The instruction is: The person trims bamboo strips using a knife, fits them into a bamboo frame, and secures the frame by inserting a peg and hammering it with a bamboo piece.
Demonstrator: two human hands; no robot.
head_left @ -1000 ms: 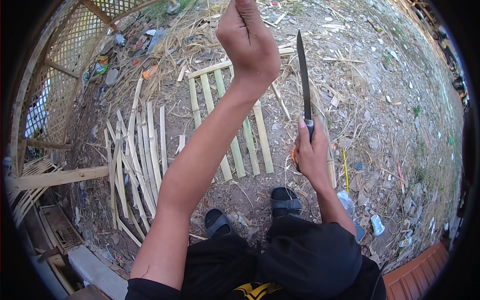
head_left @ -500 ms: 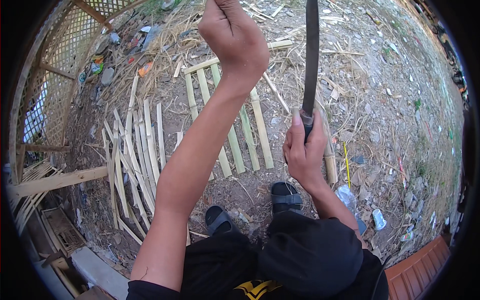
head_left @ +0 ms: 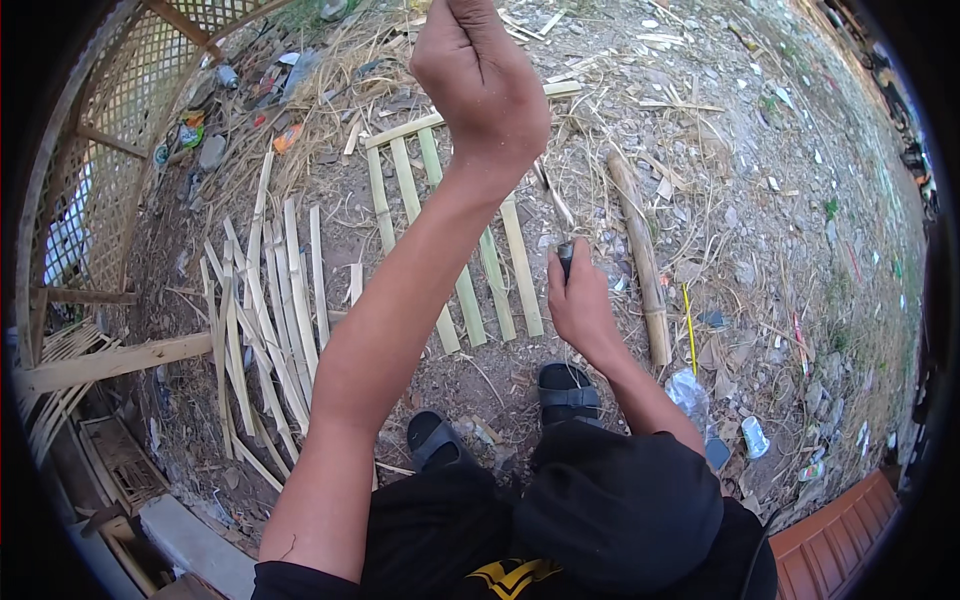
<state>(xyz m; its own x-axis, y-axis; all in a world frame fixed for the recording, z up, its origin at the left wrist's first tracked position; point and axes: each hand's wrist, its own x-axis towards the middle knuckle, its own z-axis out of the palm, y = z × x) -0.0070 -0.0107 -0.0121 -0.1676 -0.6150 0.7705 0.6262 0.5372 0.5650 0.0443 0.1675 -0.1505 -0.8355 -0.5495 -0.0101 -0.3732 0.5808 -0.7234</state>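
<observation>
My left hand (head_left: 485, 90) is raised at the top edge, wrist bent and fingers curled; the fingertips and whatever they hold are out of sight. My right hand (head_left: 583, 308) grips the dark handle of a machete (head_left: 566, 257) in front of my right foot. Its blade points away from me and is mostly hidden. Between the handle and my left wrist shows a narrow pale strip (head_left: 562, 208), with something dark beside it. Beneath my left arm, flat bamboo slats (head_left: 523, 270) lie in a spaced row, their far ends at a crosswise slat (head_left: 403, 131).
More bamboo strips (head_left: 300, 290) are heaped at the left, near a wooden beam (head_left: 150, 362) and a lattice panel (head_left: 125, 110). A thick bamboo pole (head_left: 640, 255) lies right of my hand. Beyond it are a yellow stick (head_left: 690, 325), a plastic bag (head_left: 688, 392) and a white cup (head_left: 755, 437).
My right hand has come down and slightly left, and the machete has swung from upright to pointing away and left. My left hand has shifted slightly right.
</observation>
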